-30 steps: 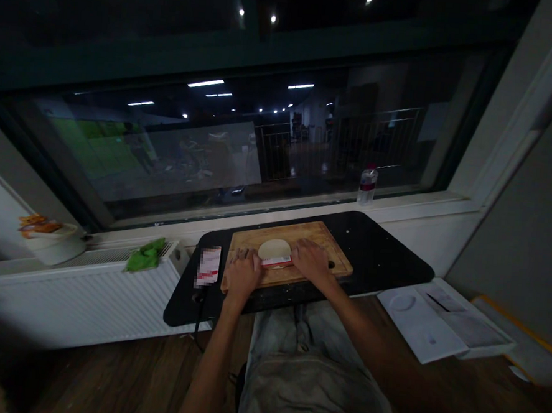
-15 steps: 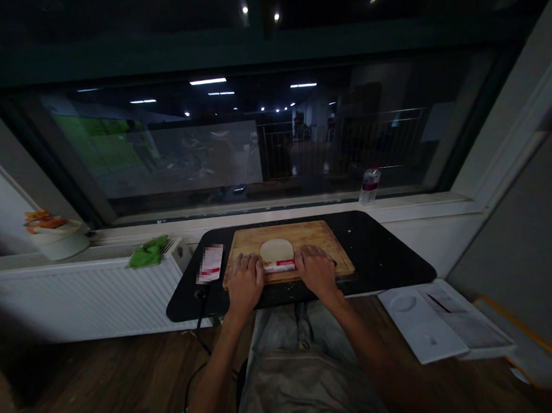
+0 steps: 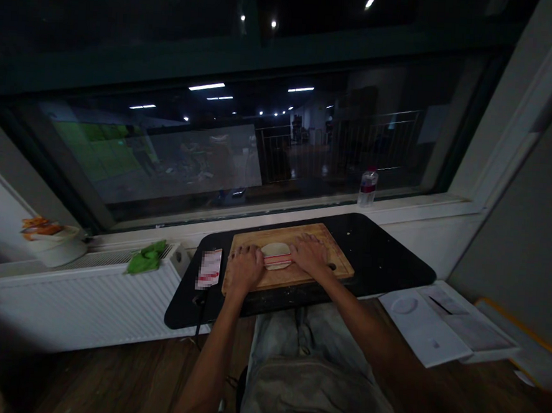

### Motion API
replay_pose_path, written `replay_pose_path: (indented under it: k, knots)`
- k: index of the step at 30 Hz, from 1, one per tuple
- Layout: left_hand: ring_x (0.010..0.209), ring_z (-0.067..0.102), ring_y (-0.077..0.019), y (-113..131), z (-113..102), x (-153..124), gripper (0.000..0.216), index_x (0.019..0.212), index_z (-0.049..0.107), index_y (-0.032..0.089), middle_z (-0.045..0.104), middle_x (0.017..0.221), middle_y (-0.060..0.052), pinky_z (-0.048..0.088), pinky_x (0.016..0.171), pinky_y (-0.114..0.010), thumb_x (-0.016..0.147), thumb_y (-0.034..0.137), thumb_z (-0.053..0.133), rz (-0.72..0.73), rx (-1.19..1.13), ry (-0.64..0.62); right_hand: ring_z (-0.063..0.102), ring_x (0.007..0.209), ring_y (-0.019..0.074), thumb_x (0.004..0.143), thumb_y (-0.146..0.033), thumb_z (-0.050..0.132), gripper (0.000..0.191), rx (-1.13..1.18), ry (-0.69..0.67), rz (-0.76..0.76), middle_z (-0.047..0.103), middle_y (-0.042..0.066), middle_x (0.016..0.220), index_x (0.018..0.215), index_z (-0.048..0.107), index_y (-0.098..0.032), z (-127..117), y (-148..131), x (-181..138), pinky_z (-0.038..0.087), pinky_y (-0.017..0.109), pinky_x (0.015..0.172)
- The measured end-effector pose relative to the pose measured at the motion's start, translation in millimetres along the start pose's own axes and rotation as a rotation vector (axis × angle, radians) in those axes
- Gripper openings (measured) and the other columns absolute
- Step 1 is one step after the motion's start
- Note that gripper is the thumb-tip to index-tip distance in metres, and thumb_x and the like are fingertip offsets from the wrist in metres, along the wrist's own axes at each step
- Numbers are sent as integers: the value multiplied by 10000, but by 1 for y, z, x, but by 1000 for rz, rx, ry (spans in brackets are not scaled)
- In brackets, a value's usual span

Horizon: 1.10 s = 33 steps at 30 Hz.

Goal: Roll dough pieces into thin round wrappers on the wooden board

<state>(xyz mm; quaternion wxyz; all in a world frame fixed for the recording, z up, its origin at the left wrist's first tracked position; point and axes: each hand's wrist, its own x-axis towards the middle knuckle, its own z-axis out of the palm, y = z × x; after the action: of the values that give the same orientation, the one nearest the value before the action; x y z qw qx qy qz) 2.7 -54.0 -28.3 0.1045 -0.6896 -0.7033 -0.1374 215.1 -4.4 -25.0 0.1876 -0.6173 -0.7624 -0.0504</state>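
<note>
A flat round of pale dough (image 3: 278, 249) lies on a wooden cutting board (image 3: 260, 235). Across the dough rests a rolling pin (image 3: 277, 258) with a red-and-white printed surface. My left hand (image 3: 247, 264) covers its left end, fingers bent over it. On the right end lies my right hand (image 3: 309, 253), its fingers reaching forward over the pin and toward the board. Both ends of the pin are hidden under my hands.
The board sits on a black table (image 3: 385, 257). A phone-like flat item (image 3: 210, 268), partly blurred, lies left of the board. A bottle (image 3: 367, 187) stands on the windowsill. A green cloth (image 3: 146, 256) hangs on the radiator (image 3: 87, 307); an open white box (image 3: 432, 322) lies at right.
Both hands have moved forward over the board, away from me, with the rolling pin. The pin now crosses the dough's middle instead of its near edge, and its visible printed side has turned.
</note>
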Motion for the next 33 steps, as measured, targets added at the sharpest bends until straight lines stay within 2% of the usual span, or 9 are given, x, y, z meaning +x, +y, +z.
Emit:
replay_pose_path:
  k: [5,9,13,16,20,25,33]
  knots:
    - [1258,647,-371,1,1,17,423,1264,742,184,739,1307,-200,510,1012,-512,1119,346,378,-51,12,-34,604,1350,309,1116,-409,461,448,8,-29,43,735,153,1420,1347,777,-191,2,0,25,461,392,1096]
    - [1263,643,-369,1,7,24,417,1262,747,172,750,1268,-213,485,1029,-521,1114,326,389,-93,-9,17,639,1307,285,1111,-392,493,413,29,-26,48,757,150,1371,1293,794,-176,1,0,35,475,343,1048]
    - [1282,632,-353,0,12,24,406,1299,742,179,761,1276,-197,436,1088,-534,1103,310,412,-120,-40,124,657,1281,278,1104,-300,470,386,61,29,53,773,140,1333,1206,823,-179,4,2,35,476,335,1023]
    - [1303,618,-350,-1,14,24,415,1282,740,177,762,1295,-180,422,1109,-534,1106,323,394,-140,-60,154,635,1285,285,1111,-291,453,394,77,66,33,775,139,1321,1188,820,-170,7,3,33,461,346,1038]
    - [1313,618,-348,-2,14,27,474,1268,731,169,751,1305,-187,430,1125,-540,1139,347,311,-223,-90,160,577,1271,303,1123,-299,423,405,66,138,-66,778,144,1266,1174,806,-181,6,3,30,422,391,1077]
    - [1312,615,-375,-4,14,28,538,1395,652,145,710,1364,-222,514,1046,-533,1160,454,279,-360,-156,139,526,1236,330,1099,-301,469,363,67,157,-125,773,151,1216,1153,811,-194,4,2,29,358,453,1110]
    - [1392,554,-403,-1,23,28,630,1582,507,77,619,1468,-284,530,1069,-563,1158,476,267,-352,-83,222,521,1238,334,1127,-345,456,392,61,158,-104,765,155,1225,1145,818,-196,9,7,30,320,477,1093]
